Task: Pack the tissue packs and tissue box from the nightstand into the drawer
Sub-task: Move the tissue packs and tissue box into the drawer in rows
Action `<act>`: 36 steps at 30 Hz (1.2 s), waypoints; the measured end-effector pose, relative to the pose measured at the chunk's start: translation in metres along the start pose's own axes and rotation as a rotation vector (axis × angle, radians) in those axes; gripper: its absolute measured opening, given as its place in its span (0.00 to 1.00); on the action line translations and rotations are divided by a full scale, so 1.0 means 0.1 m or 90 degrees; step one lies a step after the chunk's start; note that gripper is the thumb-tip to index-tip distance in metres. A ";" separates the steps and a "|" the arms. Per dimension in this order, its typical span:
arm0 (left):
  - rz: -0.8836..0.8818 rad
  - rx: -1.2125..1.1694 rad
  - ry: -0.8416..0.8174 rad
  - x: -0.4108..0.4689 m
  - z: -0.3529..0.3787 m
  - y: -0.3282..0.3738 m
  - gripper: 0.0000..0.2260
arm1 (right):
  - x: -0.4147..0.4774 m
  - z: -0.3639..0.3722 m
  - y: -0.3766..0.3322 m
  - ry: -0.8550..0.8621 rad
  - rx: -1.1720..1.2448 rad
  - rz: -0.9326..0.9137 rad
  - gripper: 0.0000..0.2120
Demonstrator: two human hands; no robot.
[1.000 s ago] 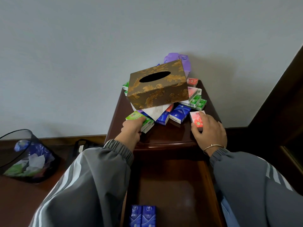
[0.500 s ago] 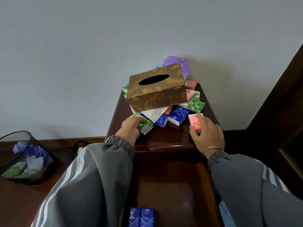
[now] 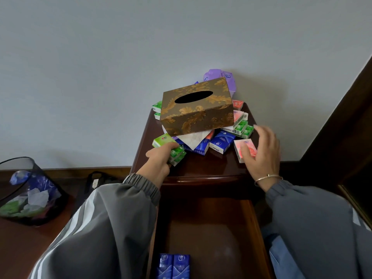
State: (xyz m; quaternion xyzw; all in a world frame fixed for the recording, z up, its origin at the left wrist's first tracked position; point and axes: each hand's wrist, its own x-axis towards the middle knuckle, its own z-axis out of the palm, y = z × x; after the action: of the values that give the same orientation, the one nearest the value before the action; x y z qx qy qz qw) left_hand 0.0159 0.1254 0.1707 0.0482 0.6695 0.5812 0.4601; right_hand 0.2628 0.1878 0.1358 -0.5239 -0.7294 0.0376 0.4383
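tissue box (image 3: 197, 109): brown with gold leaves, sitting tilted on top of the pile of packs, oval slot facing up
nightstand (image 3: 201, 172): dark wood, carrying the tissue box and the whole pile
left hand (image 3: 161, 163): reaching in below the box's front left corner, fingers curling over and gripping the green pack
green pack (image 3: 168, 146): lying at the front left of the tissue box, on top of another green pack, partly under the fingers
right hand (image 3: 261, 156): hovering at the front right of the tissue box, fingers spread and lifted, blurry, not gripping; thumb lying on the pink pack
pink pack (image 3: 246, 148): lying flat on the nightstand, front right of the tissue box
blue packs (image 3: 221, 141): leaning out from under the box's front edge, beside a white tissue (image 3: 193, 138)
purple pack (image 3: 228, 78): poking up behind the tissue box, against the wall
drawer (image 3: 211, 224): standing open, in front of and below the tissue box
drawer packs (image 3: 174, 265): two blue ones lying side by side at the drawer's near end
waste bin (image 3: 30, 190): sitting on the floor, well off to the left of the tissue box
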 end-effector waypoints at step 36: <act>0.196 -0.203 0.009 -0.40 -2.18 0.41 0.12 | -0.25 0.38 -1.81 -0.452 -0.121 -0.267 0.30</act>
State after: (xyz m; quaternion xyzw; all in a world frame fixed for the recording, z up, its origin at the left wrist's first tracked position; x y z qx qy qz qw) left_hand -0.1271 -0.0454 0.2057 0.0726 0.5571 0.7434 0.3630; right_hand 0.1068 0.1022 0.1905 -0.3566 -0.9262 0.0579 0.1076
